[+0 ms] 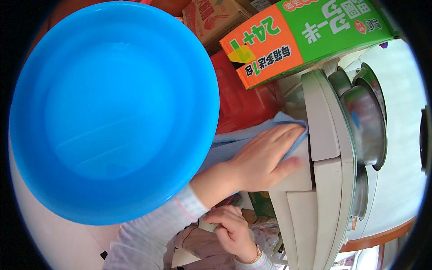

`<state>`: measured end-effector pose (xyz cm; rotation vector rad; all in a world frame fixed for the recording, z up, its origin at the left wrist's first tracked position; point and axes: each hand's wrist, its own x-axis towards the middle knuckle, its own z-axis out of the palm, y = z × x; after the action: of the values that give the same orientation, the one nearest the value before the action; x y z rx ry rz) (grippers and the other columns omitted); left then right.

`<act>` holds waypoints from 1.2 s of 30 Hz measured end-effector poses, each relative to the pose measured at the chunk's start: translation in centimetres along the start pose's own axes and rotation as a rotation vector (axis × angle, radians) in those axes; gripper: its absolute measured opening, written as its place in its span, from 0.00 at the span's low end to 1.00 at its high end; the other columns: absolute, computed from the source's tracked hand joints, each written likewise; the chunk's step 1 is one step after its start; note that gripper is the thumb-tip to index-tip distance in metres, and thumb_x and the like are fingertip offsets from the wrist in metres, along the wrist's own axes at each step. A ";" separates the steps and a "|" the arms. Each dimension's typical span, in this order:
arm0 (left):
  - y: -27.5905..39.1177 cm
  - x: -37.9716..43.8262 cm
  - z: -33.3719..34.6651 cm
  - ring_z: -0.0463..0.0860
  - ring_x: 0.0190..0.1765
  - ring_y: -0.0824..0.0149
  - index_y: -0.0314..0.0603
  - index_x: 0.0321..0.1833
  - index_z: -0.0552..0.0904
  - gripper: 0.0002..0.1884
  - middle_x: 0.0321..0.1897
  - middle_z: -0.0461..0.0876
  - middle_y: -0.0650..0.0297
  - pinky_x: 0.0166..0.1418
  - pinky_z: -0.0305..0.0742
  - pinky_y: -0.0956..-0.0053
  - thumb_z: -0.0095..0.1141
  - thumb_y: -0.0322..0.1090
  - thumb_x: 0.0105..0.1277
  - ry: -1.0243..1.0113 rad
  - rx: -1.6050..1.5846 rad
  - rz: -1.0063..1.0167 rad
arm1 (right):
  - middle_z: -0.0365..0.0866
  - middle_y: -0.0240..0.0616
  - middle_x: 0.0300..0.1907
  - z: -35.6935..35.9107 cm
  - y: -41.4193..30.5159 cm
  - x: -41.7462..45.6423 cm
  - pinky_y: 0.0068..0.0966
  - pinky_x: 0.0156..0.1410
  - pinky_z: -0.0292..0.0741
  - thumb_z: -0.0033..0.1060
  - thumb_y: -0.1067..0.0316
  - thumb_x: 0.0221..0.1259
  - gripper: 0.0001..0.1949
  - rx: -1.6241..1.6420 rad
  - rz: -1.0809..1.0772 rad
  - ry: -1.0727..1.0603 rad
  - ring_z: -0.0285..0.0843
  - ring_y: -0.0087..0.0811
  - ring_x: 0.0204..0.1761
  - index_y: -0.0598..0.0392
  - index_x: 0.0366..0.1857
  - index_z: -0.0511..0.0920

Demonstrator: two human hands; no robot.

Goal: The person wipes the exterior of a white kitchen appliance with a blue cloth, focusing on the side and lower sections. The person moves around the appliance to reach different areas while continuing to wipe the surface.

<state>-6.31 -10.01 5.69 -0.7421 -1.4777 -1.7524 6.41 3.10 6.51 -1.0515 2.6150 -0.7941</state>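
My left hand is pressed flat on a folded light-blue cloth, its fingers over the cloth's edge. Under it is a white panel of a white cabinet. My right hand, with a bracelet at the wrist, is lower in the view with its fingers curled. I see nothing in it, though its palm is hidden. A large blue plastic basin fills the left side, nearer the camera, and covers part of my left forearm. Whether it holds water I cannot tell.
Beyond the cloth are a red plastic object, a green-and-orange carton bearing writing and a brown cardboard box. Metal pans stand on the cabinet's glass top. A clear plastic bag lies near my right hand.
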 end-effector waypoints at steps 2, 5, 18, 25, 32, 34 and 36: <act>0.1 -2.2 -1.1 0.66 0.72 0.41 0.22 0.73 0.63 0.34 0.71 0.65 0.39 0.77 0.59 0.55 0.49 0.47 0.76 0.011 0.043 -0.003 | 0.85 0.38 0.38 -0.3 0.2 0.1 0.34 0.56 0.70 0.50 0.80 0.50 0.16 0.024 0.004 0.017 0.80 0.41 0.45 0.54 0.41 0.84; 0.8 -4.4 -2.2 0.66 0.72 0.40 0.22 0.73 0.63 0.34 0.72 0.64 0.39 0.77 0.58 0.54 0.49 0.48 0.76 0.109 0.047 0.072 | 0.86 0.38 0.39 -0.5 0.5 0.2 0.34 0.55 0.70 0.49 0.80 0.50 0.17 0.041 0.014 0.051 0.80 0.41 0.45 0.54 0.41 0.84; 2.3 -9.2 -0.7 0.61 0.75 0.35 0.23 0.76 0.59 0.34 0.75 0.59 0.37 0.78 0.55 0.48 0.52 0.37 0.72 0.063 0.150 -0.071 | 0.86 0.40 0.41 -0.3 0.5 -1.1 0.32 0.54 0.69 0.48 0.81 0.49 0.17 0.112 -0.055 0.038 0.81 0.41 0.48 0.56 0.41 0.84; -0.8 -0.9 -1.3 0.71 0.69 0.41 0.22 0.71 0.65 0.31 0.65 0.73 0.37 0.76 0.62 0.60 0.42 0.48 0.79 -0.015 -0.409 -0.244 | 0.84 0.41 0.41 -0.2 0.3 -1.5 0.33 0.54 0.68 0.48 0.80 0.49 0.17 0.126 -0.009 -0.020 0.79 0.41 0.46 0.57 0.42 0.83; 2.1 -7.6 0.1 0.59 0.77 0.37 0.20 0.76 0.57 0.37 0.74 0.60 0.34 0.80 0.52 0.51 0.46 0.46 0.75 0.146 0.128 -0.102 | 0.83 0.41 0.41 -0.2 0.4 -1.6 0.36 0.56 0.68 0.49 0.78 0.48 0.17 0.169 -0.017 -0.030 0.78 0.43 0.46 0.56 0.42 0.83; 1.9 -6.3 0.6 0.61 0.77 0.38 0.20 0.75 0.58 0.38 0.74 0.61 0.34 0.80 0.54 0.53 0.46 0.50 0.76 0.125 0.135 -0.066 | 0.82 0.41 0.41 -0.2 0.4 -1.4 0.36 0.57 0.68 0.48 0.79 0.48 0.18 0.179 -0.038 -0.081 0.77 0.43 0.48 0.56 0.43 0.82; 0.5 -3.2 -0.2 0.62 0.76 0.39 0.21 0.75 0.59 0.37 0.74 0.62 0.35 0.80 0.55 0.54 0.44 0.52 0.77 0.029 0.096 -0.042 | 0.82 0.40 0.40 -0.2 0.3 -1.2 0.36 0.57 0.68 0.48 0.80 0.48 0.18 0.168 -0.070 -0.105 0.77 0.43 0.48 0.56 0.43 0.82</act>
<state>-4.04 -9.71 3.45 -0.6382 -1.5559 -1.7033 7.05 4.23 6.46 -1.1094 2.3895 -0.9291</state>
